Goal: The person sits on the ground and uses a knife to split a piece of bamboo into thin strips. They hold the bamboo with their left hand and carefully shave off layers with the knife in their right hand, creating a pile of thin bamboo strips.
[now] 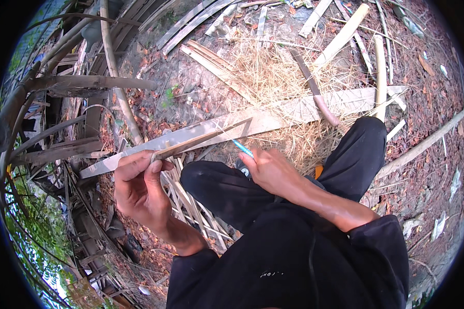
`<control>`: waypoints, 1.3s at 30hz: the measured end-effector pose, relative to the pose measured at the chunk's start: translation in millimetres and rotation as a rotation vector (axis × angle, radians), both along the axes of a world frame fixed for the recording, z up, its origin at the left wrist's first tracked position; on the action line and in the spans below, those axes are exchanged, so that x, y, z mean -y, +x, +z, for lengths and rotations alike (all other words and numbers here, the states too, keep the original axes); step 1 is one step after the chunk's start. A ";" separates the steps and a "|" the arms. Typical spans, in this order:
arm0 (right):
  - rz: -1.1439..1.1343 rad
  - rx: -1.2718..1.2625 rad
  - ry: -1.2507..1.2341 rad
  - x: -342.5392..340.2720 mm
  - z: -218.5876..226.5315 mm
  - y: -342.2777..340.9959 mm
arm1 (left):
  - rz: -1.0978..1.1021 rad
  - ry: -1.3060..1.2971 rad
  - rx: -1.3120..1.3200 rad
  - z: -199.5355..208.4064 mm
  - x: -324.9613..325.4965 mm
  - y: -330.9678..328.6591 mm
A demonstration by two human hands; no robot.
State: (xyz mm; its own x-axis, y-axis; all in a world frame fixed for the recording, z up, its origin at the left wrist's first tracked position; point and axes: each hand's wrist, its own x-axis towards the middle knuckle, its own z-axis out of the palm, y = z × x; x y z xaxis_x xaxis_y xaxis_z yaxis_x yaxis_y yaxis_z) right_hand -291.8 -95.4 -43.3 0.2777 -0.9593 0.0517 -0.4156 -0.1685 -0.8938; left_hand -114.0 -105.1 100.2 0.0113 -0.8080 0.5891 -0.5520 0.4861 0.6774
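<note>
My left hand (139, 188) pinches the near end of a thin split bamboo strip (206, 138) that angles up to the right over a long pale plank (294, 110). Resting on my black-trousered knee, my right hand (268, 172) holds a slim blue pen-like tool (241, 148), its tip pointing up-left toward the strip. Bundled thin bamboo slats (191, 203) lie under my left hand and leg.
A large knife (314, 87) with a pale handle lies on dry straw beyond the plank. Cut bamboo pieces (345, 33) and slats are scattered on the leaf-covered ground. A weathered wooden frame (67, 118) and bamboo poles stand at the left.
</note>
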 end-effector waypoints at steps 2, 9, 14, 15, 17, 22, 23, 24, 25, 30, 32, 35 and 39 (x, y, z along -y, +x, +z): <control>0.004 0.006 0.145 2.7 -18.4 -5.5 | -0.024 -0.015 0.005 0.8 2.2 0.8; 0.093 0.042 0.283 21.4 -0.8 2.1 | 0.010 -0.010 0.010 -1.7 4.5 -2.1; 0.042 -0.345 0.240 31.2 -153.9 -13.7 | -0.067 0.002 -0.010 -3.1 5.9 -6.6; 0.038 -0.348 0.182 32.0 -148.3 -10.9 | -0.036 -0.006 -0.021 -3.2 6.6 -4.6; 0.010 -0.328 0.226 30.6 -136.0 -3.4 | 0.038 -0.030 -0.040 -2.9 10.4 2.8; 0.047 -0.306 -0.024 45.7 -154.2 20.1 | 0.067 -0.040 -0.028 -3.6 16.5 17.8; 0.101 -0.416 -0.162 53.5 -196.9 15.3 | 0.058 -0.036 -0.034 -4.6 16.9 15.7; 0.164 -0.520 -0.300 54.4 -234.4 13.9 | 0.062 -0.027 -0.028 -6.4 14.9 14.9; 0.162 -0.550 -0.251 52.7 -263.6 15.7 | 0.072 -0.028 -0.023 -7.0 11.6 15.9; -0.083 -0.535 0.046 44.3 -282.8 10.3 | 0.144 -0.042 -0.040 -7.0 11.9 25.6; -0.093 -0.494 0.106 43.0 -269.9 6.3 | 0.233 -0.009 -0.053 -10.1 11.2 48.3; 0.049 -0.586 0.314 34.3 -238.7 -16.9 | 0.326 0.032 -0.049 -13.4 2.1 68.0; 0.095 -0.284 0.444 45.1 -122.2 -20.0 | 0.287 0.026 -0.138 -15.0 -9.1 66.9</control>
